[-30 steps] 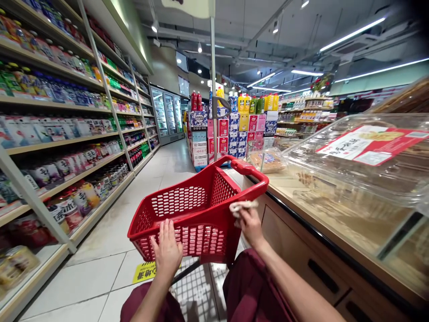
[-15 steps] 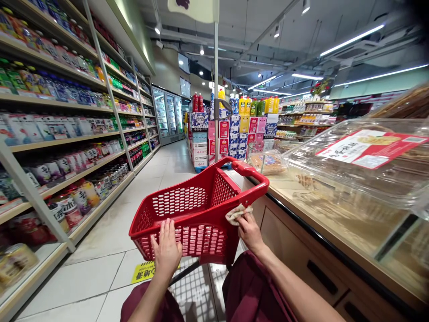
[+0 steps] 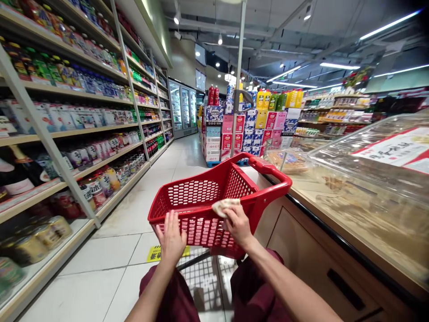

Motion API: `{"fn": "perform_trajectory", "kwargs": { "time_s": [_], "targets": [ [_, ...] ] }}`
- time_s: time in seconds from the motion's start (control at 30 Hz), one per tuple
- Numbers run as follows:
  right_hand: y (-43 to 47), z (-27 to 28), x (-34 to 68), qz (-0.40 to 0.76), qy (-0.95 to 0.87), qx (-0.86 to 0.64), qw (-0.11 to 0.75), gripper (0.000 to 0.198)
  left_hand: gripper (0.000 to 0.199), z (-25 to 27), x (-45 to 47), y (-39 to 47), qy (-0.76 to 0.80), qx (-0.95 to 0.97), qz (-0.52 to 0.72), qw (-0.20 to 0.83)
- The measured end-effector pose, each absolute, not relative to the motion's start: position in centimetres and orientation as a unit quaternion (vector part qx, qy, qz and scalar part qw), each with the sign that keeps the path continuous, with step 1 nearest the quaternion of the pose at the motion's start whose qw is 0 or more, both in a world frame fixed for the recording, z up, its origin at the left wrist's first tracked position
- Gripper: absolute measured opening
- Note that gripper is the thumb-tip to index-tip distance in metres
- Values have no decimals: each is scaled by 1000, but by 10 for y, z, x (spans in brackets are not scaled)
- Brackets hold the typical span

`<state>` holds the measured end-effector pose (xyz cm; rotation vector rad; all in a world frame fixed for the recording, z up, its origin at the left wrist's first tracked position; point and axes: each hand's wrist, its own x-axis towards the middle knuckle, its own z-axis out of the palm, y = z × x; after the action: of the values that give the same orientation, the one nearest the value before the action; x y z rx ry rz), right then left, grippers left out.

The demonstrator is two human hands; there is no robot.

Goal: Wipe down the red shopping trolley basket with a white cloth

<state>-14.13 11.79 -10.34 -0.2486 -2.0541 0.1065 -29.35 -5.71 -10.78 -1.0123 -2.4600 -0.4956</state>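
Note:
A red plastic shopping cart [image 3: 197, 228] with a perforated basket stands sideways before my knees, its handle at the right. My left hand [image 3: 172, 241] lies with outstretched fingers against the near side of the basket, close to its left end. In my right hand [image 3: 237, 223] is a bunched, off-white cloth [image 3: 225, 205], pressed on the basket's near top rim. Part of the cloth hides under the fingers. The inside of the basket is only partly visible.
Drink shelves [image 3: 80, 129] run along the left. At the right stands a wooden counter [image 3: 301, 241] with clear plastic food packs [image 3: 368, 152]. Stacked drink boxes [image 3: 237, 129] and a metal pole [image 3: 240, 58] rise behind the cart. A yellow floor sign [image 3: 154, 253] lies below.
My right hand has moved the cloth left along the cart's rim, away from the handle end. My left hand stays on the basket's side. The view has turned slightly left.

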Motion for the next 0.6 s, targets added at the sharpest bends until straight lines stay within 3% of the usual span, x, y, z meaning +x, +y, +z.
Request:
{"fn": "perform_trajectory", "kwargs": {
  "time_s": [0.07,0.23,0.43,0.6],
  "targets": [
    [113,-100,-153,34,-851,-102,513,21,61,-108,-300,-67,-902,-328,-188,211],
    [87,-114,-178,1,-897,-90,432,22,62,-100,-318,-83,-893,-370,-188,175],
    [53,-96,-229,-19,-900,-47,434,23,60,-86,-352,-104,-925,-307,-206,88],
    [28,-121,-254,-57,-944,-13,326,17,64,-90,-361,-114,-915,-332,-225,50]
  ]
}}
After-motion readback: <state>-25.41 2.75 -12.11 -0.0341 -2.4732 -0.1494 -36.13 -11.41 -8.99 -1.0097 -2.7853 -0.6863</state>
